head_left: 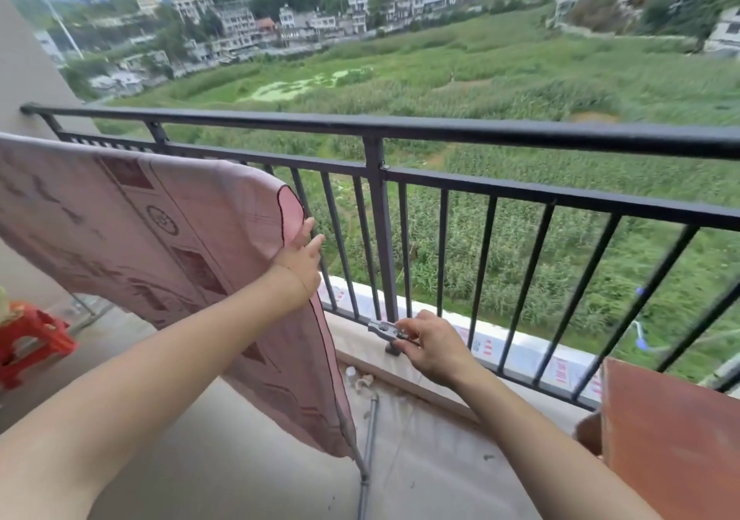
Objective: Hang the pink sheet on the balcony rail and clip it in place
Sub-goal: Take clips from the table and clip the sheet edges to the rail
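- The right hand point(430, 345) pinches a grey metal clip point(383, 328) near the railing's base.
- The left hand point(301, 257) grips the pink sheet point(160, 239) at its right edge.
- The sheet drapes over the lower rail point(520, 195); soft, light, likely slippery, so best held at the hem.

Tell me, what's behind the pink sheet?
Behind the pink sheet run the railing's dark bars, showing just past its right edge by the left hand. Further left the cloth hides whatever it hangs on.
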Tool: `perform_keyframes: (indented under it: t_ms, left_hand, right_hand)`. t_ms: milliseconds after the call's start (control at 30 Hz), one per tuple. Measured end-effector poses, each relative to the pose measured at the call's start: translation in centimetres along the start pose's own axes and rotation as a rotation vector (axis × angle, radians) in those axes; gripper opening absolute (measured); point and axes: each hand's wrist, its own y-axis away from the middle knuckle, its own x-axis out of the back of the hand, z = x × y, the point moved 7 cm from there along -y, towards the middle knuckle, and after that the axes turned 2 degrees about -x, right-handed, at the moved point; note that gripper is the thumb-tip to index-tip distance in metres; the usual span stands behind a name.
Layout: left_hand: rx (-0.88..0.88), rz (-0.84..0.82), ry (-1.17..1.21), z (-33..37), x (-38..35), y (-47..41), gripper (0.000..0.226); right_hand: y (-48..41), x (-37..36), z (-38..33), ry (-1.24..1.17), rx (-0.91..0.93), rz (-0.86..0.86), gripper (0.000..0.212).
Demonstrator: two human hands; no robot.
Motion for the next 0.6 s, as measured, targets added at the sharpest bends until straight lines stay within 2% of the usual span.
perform_keyframes:
  t_ms: [67, 200, 233, 333, 400, 500, 600]
  left_hand:
    - [0.005, -0.120, 0.143, -0.6, 0.6, -0.4, 0.034]
    - [0.027, -0.123, 0.510, -1.8, 1.7, -0.4, 0.052]
    - [0.040, -0.115, 0.548, -2.0, 1.4, -0.5, 0.052]
    - [0.037, -0.076, 0.564, -2.2, 0.4, -0.9, 0.032]
    - [0.038, -0.044, 0.594, -2.3, 0.3, -1.0, 0.024]
    - [0.037, 0.007, 0.666, -2.6, 0.2, -1.2, 0.026]
    - [0.016, 0.043, 0.729, -2.8, 0.0, -1.1, 0.025]
  right_hand:
    - [-0.1, 0.1, -0.1, -0.022, -0.002, -0.009, 0.029]
    - [-0.5, 0.0, -0.6, -0.085, -0.004, -0.016, 0.032]
    - [-0.7, 0.0, -0.9, -0.108, 0.004, -0.013, 0.036]
    - [-1.2, 0.0, -1.9, -0.194, 0.020, 0.004, 0.046]
    - [-2.0, 0.0, -2.5, -0.236, 0.016, 0.025, 0.037]
    - [-3.4, 0.2, -3.5, -0.265, 0.017, 0.073, 0.020]
    - [-4.9, 0.1, -5.1, -0.249, 0.050, 0.082, 0.025]
